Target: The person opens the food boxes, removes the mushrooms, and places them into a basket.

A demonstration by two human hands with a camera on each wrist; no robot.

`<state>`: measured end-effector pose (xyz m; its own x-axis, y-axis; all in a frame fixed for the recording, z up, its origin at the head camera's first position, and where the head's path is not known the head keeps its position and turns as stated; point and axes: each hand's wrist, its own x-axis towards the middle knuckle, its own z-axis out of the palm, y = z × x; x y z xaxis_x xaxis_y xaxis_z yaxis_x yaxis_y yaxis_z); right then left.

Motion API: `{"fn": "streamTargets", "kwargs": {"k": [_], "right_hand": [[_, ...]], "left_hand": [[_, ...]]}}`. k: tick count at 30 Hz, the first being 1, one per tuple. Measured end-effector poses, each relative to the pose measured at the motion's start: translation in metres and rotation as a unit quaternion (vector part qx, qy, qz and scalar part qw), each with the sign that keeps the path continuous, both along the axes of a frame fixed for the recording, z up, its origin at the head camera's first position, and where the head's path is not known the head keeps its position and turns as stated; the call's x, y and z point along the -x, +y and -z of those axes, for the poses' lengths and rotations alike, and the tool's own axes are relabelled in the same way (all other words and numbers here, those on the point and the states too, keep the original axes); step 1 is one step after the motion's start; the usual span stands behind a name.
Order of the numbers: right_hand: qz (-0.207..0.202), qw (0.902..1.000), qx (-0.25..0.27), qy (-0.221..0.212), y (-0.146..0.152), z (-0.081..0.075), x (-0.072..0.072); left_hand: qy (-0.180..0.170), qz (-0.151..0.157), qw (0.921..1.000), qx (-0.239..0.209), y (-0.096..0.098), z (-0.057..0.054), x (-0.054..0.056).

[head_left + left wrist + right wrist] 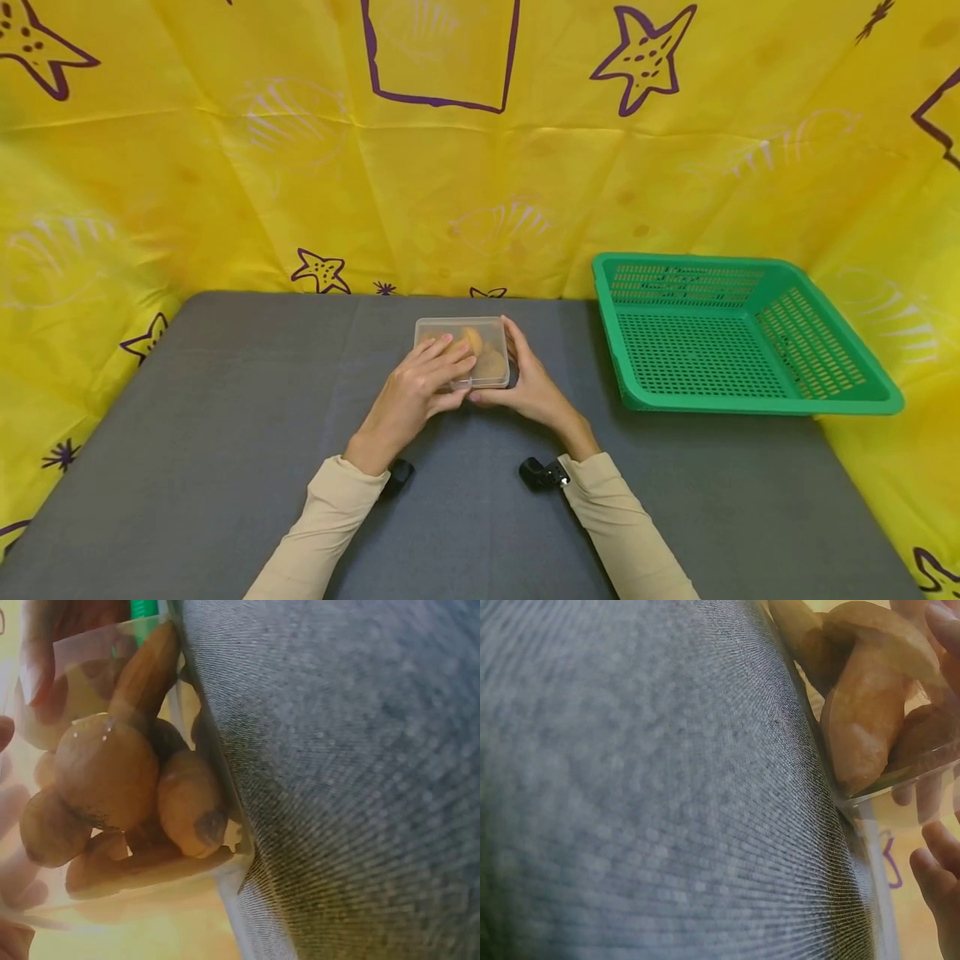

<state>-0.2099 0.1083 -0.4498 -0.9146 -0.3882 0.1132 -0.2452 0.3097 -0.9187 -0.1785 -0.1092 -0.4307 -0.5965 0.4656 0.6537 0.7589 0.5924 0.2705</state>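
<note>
A clear plastic food box (492,327) sits on the grey table in front of me. Several brown mushrooms (491,364) show through its walls; the left wrist view has rounded caps (109,772), and the right wrist view a thick stem (864,712). My left hand (412,387) lies over the box's left part, fingers across the top and thumb at the front edge. At the right side, my right hand (536,392) grips the box, its fingers along that wall and its thumb at the front corner. The left fingers hide part of the contents.
A green plastic basket (757,406) with slotted walls stands to the right on the grey table (247,417). Yellow patterned cloth (450,183) hangs behind the table and along its sides. A small black device (542,473) is at each wrist.
</note>
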Motion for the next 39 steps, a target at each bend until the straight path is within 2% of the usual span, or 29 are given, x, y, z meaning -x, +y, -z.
{"fn": "streamTargets", "kwargs": {"k": [8, 16, 19, 23, 30, 39], "right_hand": [[0.0, 1.0, -0.002, -0.007, 0.001, 0.0, 0.0], [0.007, 0.9999, 0.006, -0.008, 0.001, 0.0, -0.002], [0.006, 0.9999, 0.008, -0.007, 0.001, 0.0, -0.002], [0.002, 0.9999, 0.011, -0.002, 0.001, 0.0, -0.001], [-0.002, 0.9997, 0.018, 0.014, 0.001, 0.002, 0.0], [-0.006, 0.9996, 0.026, 0.0, 0.0, 0.0, 0.0]], "left_hand": [[0.006, 0.003, 0.9999, 0.01, -0.002, -0.004, 0.001], [0.008, 0.0, 0.9981, -0.06, -0.007, -0.006, 0.005], [0.016, -0.01, 0.9973, -0.071, -0.01, -0.007, 0.006], [0.007, -0.029, 0.9962, -0.082, -0.013, -0.01, 0.006], [-0.008, -0.044, 0.9944, -0.096, -0.019, -0.012, 0.007], [-0.018, -0.064, 0.9921, -0.107, -0.024, -0.011, 0.008]]}}
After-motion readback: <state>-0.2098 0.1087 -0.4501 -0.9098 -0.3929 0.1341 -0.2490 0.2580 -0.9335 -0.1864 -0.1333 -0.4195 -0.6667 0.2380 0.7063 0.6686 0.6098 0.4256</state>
